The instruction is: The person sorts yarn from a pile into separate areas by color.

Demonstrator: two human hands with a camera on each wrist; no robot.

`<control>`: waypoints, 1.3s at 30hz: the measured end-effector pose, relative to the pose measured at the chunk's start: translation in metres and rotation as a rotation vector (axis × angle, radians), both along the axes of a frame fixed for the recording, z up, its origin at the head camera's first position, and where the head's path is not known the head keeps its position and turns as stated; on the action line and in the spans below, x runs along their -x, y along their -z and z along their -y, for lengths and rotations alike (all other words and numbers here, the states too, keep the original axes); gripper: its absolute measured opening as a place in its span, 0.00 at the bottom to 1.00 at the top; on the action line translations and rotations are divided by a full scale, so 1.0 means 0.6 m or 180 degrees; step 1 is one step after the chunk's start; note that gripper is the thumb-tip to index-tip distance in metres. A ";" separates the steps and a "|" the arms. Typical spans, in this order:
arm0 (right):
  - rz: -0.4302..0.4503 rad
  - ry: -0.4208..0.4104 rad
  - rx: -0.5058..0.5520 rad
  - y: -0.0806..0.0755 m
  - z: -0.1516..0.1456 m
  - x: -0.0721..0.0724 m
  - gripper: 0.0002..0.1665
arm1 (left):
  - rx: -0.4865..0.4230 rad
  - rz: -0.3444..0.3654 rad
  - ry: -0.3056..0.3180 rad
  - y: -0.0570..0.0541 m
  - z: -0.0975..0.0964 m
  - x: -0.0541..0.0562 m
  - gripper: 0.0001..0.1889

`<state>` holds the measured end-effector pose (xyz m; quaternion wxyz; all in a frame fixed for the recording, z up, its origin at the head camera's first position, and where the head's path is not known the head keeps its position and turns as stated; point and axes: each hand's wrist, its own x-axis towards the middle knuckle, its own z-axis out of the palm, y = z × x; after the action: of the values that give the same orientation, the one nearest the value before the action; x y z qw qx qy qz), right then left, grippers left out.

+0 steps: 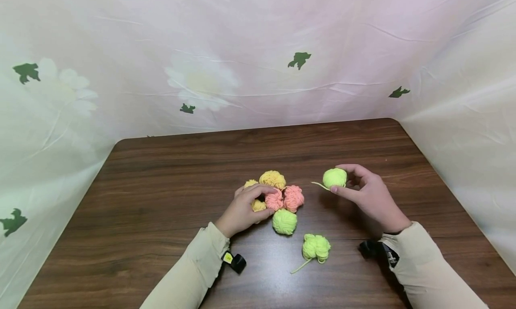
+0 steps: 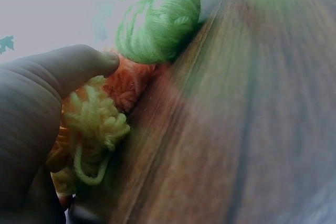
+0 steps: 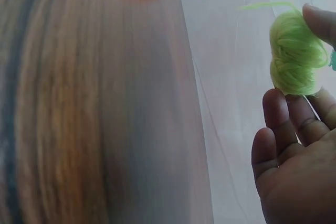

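Right now the R grip [image 1: 372,195] is pinching a lifted green ball [image 1: 334,178] of yarn btwn thumb & fingertips, clamped on it & holding it just above the worktop [image 1: 181,179]; that ball is hovering at approx 2 o'clock from the yarn cluster, its loose tail pointing btwn 9 & 10. In the R wrist view it's showing two lobes, w/ the thumb pressing its upper edge & fingertips touching underneath. The L grip [image 1: 243,210] is curving round the cluster's 9 o'clock side, thumb & index clamped on the inner pink ball [image 1: 274,200] at its 6 & 12 o'clock edges, w/ a low yellow ball [image 1: 258,205] sitting in the hand's curve at abt 8. Round that same pink one, a top yellow ball [image 1: 273,179] is lying at 12, an outer pink ball [image 1: 294,198] is sitting right beside it at 3, a near green ball [image 1: 284,222] is resting at 5, & a part-hidden yellow ball [image 1: 251,182] is peeking out at 10. A lone green ball [image 1: 316,247] is lying well apart btwn 4 & 5, tail trailing to abt 8. Pale sleeves [image 1: 193,259] are coming in from 7 & 5 o'clock, & a floral cloth [image 1: 250,40] is hanging behind the worktop's 12 o'clock edge.
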<state>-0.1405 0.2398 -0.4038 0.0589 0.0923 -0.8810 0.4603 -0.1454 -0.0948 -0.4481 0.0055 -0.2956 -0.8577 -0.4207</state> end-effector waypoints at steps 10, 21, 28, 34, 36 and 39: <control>-0.0077 0.0270 -0.0027 0.000 -0.015 0.007 0.30 | -0.0023 -0.0008 0.0011 0.000 0.000 0.001 0.23; -0.0146 0.0529 0.0060 0.005 -0.038 0.016 0.31 | -0.0038 0.0002 0.0004 0.003 0.001 0.000 0.23; -0.0116 0.0675 0.0110 0.010 -0.051 0.022 0.32 | -0.0032 0.0013 0.0005 0.004 0.001 0.001 0.23; -0.0006 0.0788 0.0135 0.016 -0.065 0.024 0.34 | -0.0034 0.0003 0.0003 0.002 0.001 0.000 0.23; 0.0048 0.0823 0.0189 0.019 -0.071 0.026 0.35 | -0.0035 -0.0003 0.0002 0.002 0.001 0.000 0.23; 0.0125 0.0868 0.0299 0.023 -0.079 0.029 0.36 | -0.0037 -0.0003 0.0004 0.001 0.000 0.000 0.23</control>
<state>-0.1580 0.2873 -0.4174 0.1079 -0.0400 -0.8638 0.4905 -0.1452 -0.0949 -0.4488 0.0073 -0.2964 -0.8550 -0.4255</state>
